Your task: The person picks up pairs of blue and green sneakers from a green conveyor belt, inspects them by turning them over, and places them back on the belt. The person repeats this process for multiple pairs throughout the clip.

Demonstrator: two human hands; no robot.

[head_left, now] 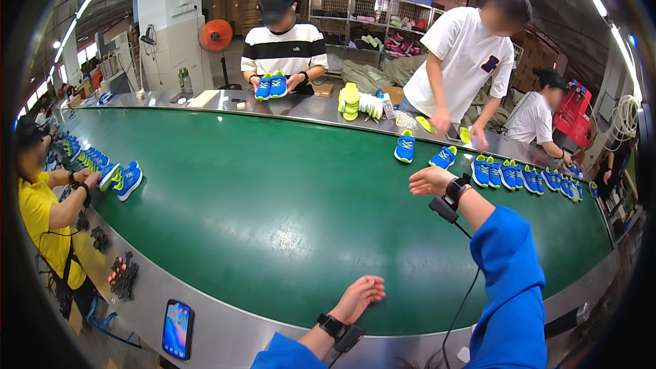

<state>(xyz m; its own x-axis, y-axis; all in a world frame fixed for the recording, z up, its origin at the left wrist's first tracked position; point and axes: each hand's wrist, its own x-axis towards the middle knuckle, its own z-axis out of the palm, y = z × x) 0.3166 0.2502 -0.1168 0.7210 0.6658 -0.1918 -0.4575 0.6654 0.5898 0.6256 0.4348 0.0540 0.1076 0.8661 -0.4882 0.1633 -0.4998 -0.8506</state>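
My right hand [430,181] reaches out over the green conveyor belt [273,184], its fingers stretched toward the left with nothing in them. Just beyond it sits a blue sneaker [443,158] with lime-green trim, apart from the fingers. Another blue sneaker [404,147] stands a little farther left. Lower down, near the belt's front edge, my left hand [362,297] hovers with loosely bent fingers and holds nothing. Both wrists carry black straps with small devices, and cables run from them.
A row of blue sneakers [509,173] lines the far right side; more sneakers [128,180] lie at left. A smartphone [178,329] rests on the metal edge. Across the belt, one person holds blue sneakers [271,85]; another handles lime-green insoles [425,124]. A person in yellow works at left.
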